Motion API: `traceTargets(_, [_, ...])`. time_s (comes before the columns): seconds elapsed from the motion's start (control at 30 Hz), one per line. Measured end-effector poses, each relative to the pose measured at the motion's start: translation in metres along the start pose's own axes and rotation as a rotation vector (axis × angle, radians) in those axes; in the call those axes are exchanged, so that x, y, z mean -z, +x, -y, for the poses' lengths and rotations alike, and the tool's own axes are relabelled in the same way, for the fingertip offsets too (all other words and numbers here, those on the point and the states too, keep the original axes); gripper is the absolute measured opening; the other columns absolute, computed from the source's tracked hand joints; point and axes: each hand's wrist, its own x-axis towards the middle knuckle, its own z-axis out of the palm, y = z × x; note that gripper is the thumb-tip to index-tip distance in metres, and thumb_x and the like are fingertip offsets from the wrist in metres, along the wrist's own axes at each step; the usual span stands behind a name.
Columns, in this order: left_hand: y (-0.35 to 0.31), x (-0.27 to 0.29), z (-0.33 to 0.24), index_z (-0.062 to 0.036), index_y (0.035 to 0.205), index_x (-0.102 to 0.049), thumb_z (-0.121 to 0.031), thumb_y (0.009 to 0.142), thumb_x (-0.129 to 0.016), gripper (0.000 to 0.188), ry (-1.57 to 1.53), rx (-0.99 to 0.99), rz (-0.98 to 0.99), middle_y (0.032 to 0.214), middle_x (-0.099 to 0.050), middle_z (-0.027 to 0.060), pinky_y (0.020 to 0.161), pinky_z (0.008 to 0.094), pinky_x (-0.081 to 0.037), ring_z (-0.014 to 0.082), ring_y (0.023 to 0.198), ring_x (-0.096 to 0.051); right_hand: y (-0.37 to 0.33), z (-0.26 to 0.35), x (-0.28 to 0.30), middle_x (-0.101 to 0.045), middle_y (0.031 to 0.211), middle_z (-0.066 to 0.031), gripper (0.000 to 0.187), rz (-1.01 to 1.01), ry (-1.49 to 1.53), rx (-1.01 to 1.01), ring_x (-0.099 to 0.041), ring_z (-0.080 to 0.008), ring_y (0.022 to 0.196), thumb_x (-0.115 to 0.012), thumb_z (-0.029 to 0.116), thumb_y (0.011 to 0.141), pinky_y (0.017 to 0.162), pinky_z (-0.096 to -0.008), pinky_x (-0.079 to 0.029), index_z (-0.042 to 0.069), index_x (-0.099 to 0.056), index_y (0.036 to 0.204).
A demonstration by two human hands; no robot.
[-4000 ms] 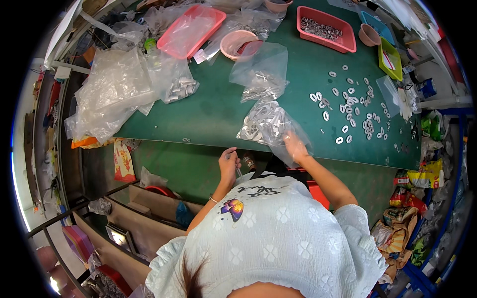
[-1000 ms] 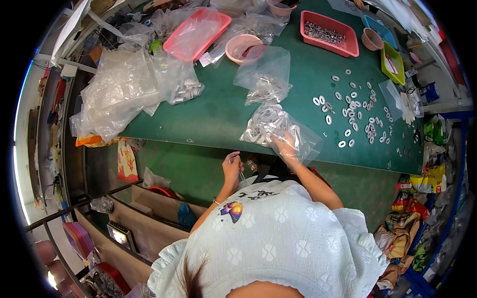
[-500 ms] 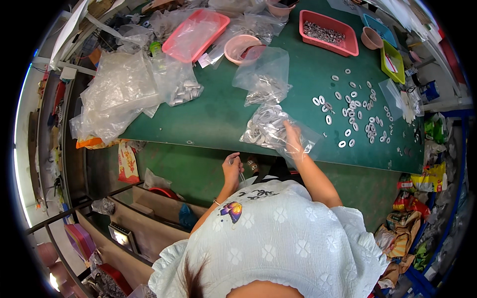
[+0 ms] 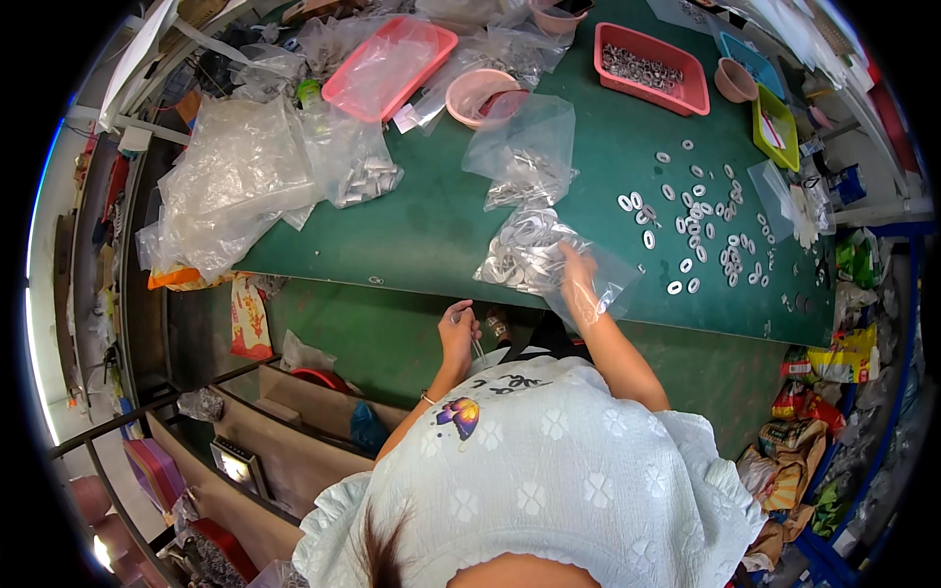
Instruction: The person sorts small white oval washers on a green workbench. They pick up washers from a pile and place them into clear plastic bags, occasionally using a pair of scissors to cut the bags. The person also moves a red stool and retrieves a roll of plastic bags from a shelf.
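My right hand is inside the mouth of a clear plastic bag at the table's near edge, its fingers curled against flat silvery metal pieces heaped in the bag. Whatever its fingertips grip is hidden. My left hand is closed in front of my body, just off the table edge. A thin, shiny, two-pronged tool like tweezers sticks out of it. Just beyond the heap lies a second clear bag of similar metal parts. Several oval metal rings are scattered on the table to the right.
On the green table a pink tray holds small metal parts. A pink bowl, a red-pink tray and a lime basket stand farther back. Plastic bags pile up at left. Packed shelves flank the right.
My right hand stays in the bag and has shifted only slightly over the metal pieces. The left hand keeps its place. The whole view has moved a little.
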Motion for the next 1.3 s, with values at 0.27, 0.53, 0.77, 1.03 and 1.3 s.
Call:
traceTargets(0.27, [0.002, 0.004, 0.000, -0.0013, 0.105, -0.051, -0.006, 0.085, -0.051, 0.020, -0.003, 0.017, -0.015, 0.067, -0.045, 0.0001, 0.044, 0.0224, -0.037, 0.0086, 0.055, -0.043, -0.025, 0.043, 0.066, -0.058, 0.092, -0.0071, 0.027, 0.464, 0.200, -0.387, -0.057, -0.0172, 0.074, -0.062, 0.012, 0.079, 0.062, -0.0319, -0.048, 0.003, -0.055, 0.103])
traceTargets(0.53, [0.008, -0.013, -0.009, -0.0015, 0.104, -0.052, -0.007, 0.086, -0.051, 0.018, -0.014, 0.009, 0.001, 0.064, -0.045, -0.0006, 0.042, 0.0210, -0.035, 0.0067, 0.051, -0.042, -0.077, 0.144, 0.133, -0.052, 0.074, -0.0059, 0.037, 0.832, 0.150, -0.141, -0.050, -0.0143, 0.060, -0.059, 0.015, 0.080, 0.053, -0.0255, -0.040, 0.000, -0.049, 0.112])
traceTargets(0.77, [0.007, -0.037, -0.020, -0.0025, 0.104, -0.051, -0.008, 0.085, -0.053, 0.020, 0.056, -0.044, 0.052, 0.064, -0.045, -0.0009, 0.042, 0.0207, -0.035, 0.0065, 0.052, -0.043, -0.103, 0.262, 0.001, -0.055, 0.081, -0.0070, 0.039, 1.115, -0.104, 0.269, -0.053, -0.0154, 0.067, -0.064, 0.016, 0.077, 0.060, -0.0259, -0.043, 0.000, -0.051, 0.109])
traceTargets(1.03, [0.007, -0.051, -0.027, -0.0016, 0.105, -0.051, -0.007, 0.085, -0.054, 0.021, 0.000, -0.068, 0.061, 0.065, -0.046, 0.0002, 0.042, 0.0206, -0.034, 0.0065, 0.052, -0.043, -0.049, 0.272, -0.190, -0.061, 0.089, -0.0168, 0.029, 1.059, -1.408, 1.506, -0.061, -0.0280, 0.083, -0.059, 0.010, 0.073, 0.072, -0.0388, -0.048, 0.009, -0.060, 0.102])
traceTargets(1.3, [-0.005, -0.028, -0.013, -0.0033, 0.102, -0.053, -0.009, 0.085, -0.055, 0.017, -0.074, 0.000, -0.097, 0.063, -0.046, -0.0004, 0.043, 0.0217, -0.034, 0.0072, 0.051, -0.043, 0.012, 0.221, -0.202, -0.062, 0.100, -0.0178, 0.030, 1.163, -2.320, 1.018, -0.060, -0.0327, 0.093, -0.059, 0.007, 0.069, 0.073, -0.0412, -0.049, 0.010, -0.064, 0.099])
